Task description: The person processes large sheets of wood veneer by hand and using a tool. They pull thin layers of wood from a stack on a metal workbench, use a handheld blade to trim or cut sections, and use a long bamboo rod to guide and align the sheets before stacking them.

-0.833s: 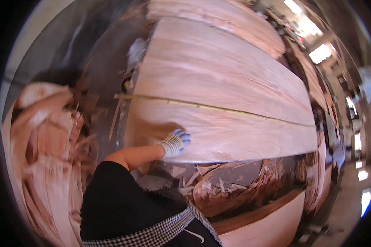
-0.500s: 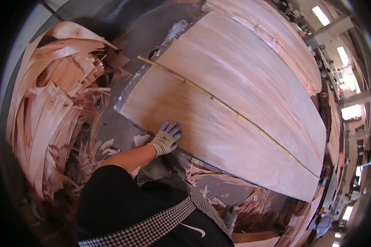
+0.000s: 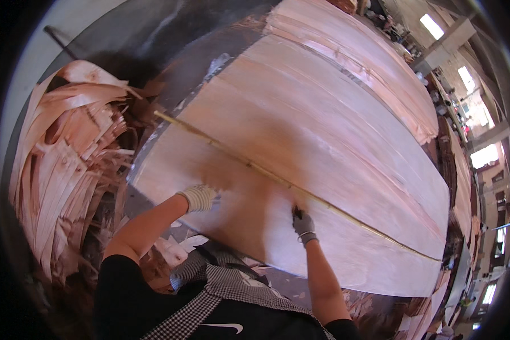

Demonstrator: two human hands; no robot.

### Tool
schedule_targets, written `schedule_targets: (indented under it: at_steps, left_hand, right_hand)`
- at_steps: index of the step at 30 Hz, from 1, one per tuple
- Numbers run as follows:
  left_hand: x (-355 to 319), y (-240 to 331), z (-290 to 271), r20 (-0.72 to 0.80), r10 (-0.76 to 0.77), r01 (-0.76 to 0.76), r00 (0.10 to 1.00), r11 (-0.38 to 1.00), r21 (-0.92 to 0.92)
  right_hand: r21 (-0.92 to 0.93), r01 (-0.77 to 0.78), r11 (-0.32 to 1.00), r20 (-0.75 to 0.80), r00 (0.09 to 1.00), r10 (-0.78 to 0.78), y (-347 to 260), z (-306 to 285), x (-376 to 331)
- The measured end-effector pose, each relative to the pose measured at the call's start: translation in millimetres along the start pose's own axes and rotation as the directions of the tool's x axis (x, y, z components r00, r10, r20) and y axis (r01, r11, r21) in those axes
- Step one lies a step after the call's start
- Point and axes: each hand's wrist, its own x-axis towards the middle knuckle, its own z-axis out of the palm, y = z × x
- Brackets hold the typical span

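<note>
At the lower edge, the checked apron (image 3: 243, 286) is nearest. Just beyond it, the left hand (image 3: 201, 197) is over the near left part of the sheet (image 3: 323, 150); its fingers are blurred, so I cannot tell how wide they are or whether they touch. The right hand (image 3: 304, 224), lower centre, is near the stick (image 3: 333, 208) but apart from it. Its fingers look bent, with something dark at the tips; I cannot tell whether they hold it.

A hard push or drag by either hand could split the sheet along its grain, as it looks thin. A knock from the right hand could roll the stick, which seems loose.

The sheet fills the middle of the frame: pale pink, whiter to the right, streaked lengthwise, with brown shadows beneath the hands. The stick, yellowish and knotted, slants across it from upper left to lower right. Scraps (image 3: 62, 170) curl at the left. Farther off, a 2nd stack (image 3: 351, 62) lies at the upper right.
</note>
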Motion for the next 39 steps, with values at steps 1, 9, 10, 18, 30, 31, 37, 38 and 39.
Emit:
schedule_targets:
  at_steps: [1,9,10,18,30,31,37,38,39]
  left_hand:
    - [28.6,8.6,-26.4,0.005,0.047,-0.047,0.999,0.998,-0.044]
    - [277.0,53.9,-100.7,-0.591,0.402,-0.317,0.7,0.916,0.248]
    - [304.1,43.3,-111.2,-0.607,0.43,-0.322,0.668,0.903,0.285]
    - [382.9,-98.0,-130.8,-0.683,-0.02,0.068,0.731,0.997,0.043]
    - [380.3,-286.3,-178.7,-0.737,-0.246,0.309,0.63,0.949,-0.053]
    - [371.5,-294.3,-175.3,-0.68,-0.315,0.325,0.662,0.938,-0.117]
    - [356.8,-297.8,-168.6,-0.904,-0.255,0.413,0.344,0.906,-0.098]
    - [356.0,-292.4,-172.4,-0.895,-0.275,0.431,0.351,0.896,-0.106]
    - [354.5,-289.6,-174.3,-0.887,-0.298,0.453,0.353,0.884,-0.116]
  right_hand:
    - [0.054,-0.056,0.997,0.038,0.998,0.054,0.6,0.1,0.6]
    - [0.224,-0.435,0.872,0.352,0.871,0.344,-54.0,-30.8,7.4]
    - [0.219,-0.347,0.912,0.273,0.919,0.284,-33.3,-20.4,-0.1]
    - [0.238,-0.671,0.702,0.504,0.703,0.502,-73.0,-43.1,14.0]
    - [-0.004,0.065,0.998,0.258,0.964,-0.062,-181.5,-42.8,361.8]
    - [0.047,0.16,0.986,0.294,0.941,-0.167,-222.0,-27.8,389.4]
    - [-0.248,0.509,0.824,0.392,0.831,-0.395,-340.3,94.9,502.3]
    - [-0.276,0.524,0.805,0.408,0.823,-0.396,-356.1,110.7,511.5]
    - [-0.302,0.544,0.782,0.424,0.812,-0.401,-371.4,125.2,519.5]
